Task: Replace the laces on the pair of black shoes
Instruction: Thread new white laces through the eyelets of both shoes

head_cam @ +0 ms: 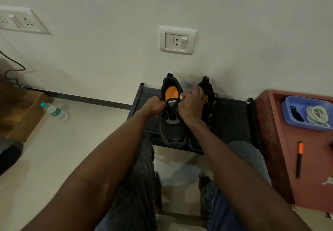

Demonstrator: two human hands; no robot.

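Two black shoes stand side by side on a black fabric rack (232, 115) against the wall. The left shoe (172, 131) shows an orange insole and a bare tongue with no lace across it. My left hand (155, 105) is curled into a fist and grips that shoe's left eyelet edge. My right hand (192, 104) curls over the shoe's right edge and pinches what looks like a pale lace tip (181, 96). The right shoe (210, 93), still with black lacing, is partly hidden behind my right hand.
A red-brown table (281, 158) on the right carries a blue tray (288, 104) with a coiled white lace (317, 115) and a black lace (296, 114), plus an orange-black pen (299, 158). A water bottle (55, 111) lies on the floor at left. My knees and bare feet are below the rack.
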